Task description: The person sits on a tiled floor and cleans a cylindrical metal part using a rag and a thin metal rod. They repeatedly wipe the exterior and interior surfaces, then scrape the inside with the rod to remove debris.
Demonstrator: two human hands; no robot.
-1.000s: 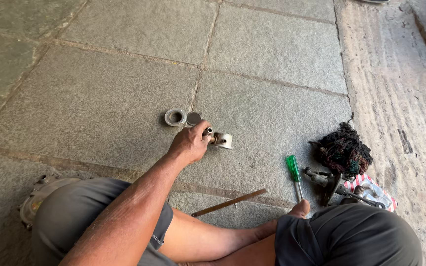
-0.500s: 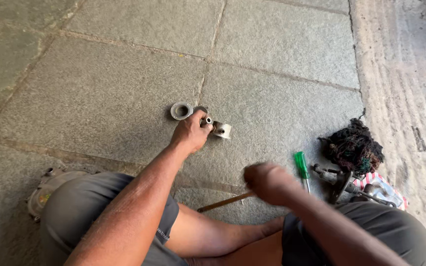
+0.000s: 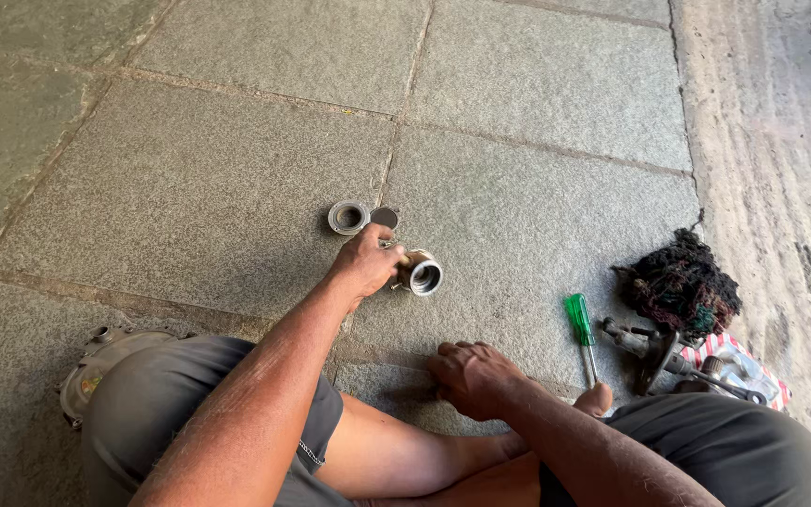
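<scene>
I sit cross-legged on a stone floor. My left hand [image 3: 365, 265] reaches forward and its fingers close on a small metal cylindrical part [image 3: 420, 273] lying on the slab. Just beyond that hand lie a metal ring [image 3: 348, 217] and a small dark disc [image 3: 385, 218]. My right hand [image 3: 473, 376] rests palm down on the floor near my shin, fingers curled over a thin stick that it hides; whether it grips the stick I cannot tell.
A green-handled screwdriver [image 3: 581, 329] lies to the right. Beside it are a dark tangled rag [image 3: 680, 286], metal tools [image 3: 654, 349] and a red-and-white cloth [image 3: 739, 361]. A round metal housing [image 3: 91, 366] sits under my left knee. A rough concrete strip [image 3: 772, 169] runs along the right.
My right hand rose from beside my knee, swung across and came down onto the floor in front of my shin, covering the stick. My left hand stayed on the metal part.
</scene>
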